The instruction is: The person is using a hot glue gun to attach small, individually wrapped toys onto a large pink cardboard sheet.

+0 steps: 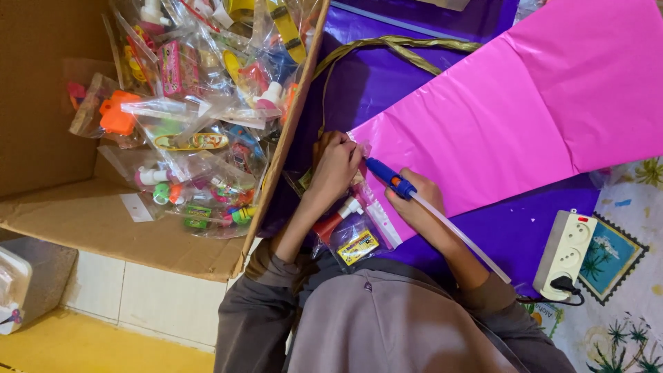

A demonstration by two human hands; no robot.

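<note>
clear plastic toy packets (356, 238) are lying nearest, just under the wrists. the right hand (414, 207) is gripping a blue glue gun (390, 178), its long axis pointing far-left at the pink sheet (511, 117) edge, where the left hand (335, 166) is pressing a packet closed-fingered; beyond left, a cardboard box (41, 138) is holding bagged toys.

Glossy pink plastic sheet (525, 110); matt brown cardboard box (48, 90); clear crinkly plastic toy bags (200, 131).

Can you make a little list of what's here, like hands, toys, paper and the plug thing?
left hand: presses a toy packet down at the pink sheet's corner
right hand: holds a blue glue gun, nozzle at that corner
pink sheet: lies on a purple sheet
box: cardboard, full of bagged toys
power strip: white, one plug in
</note>
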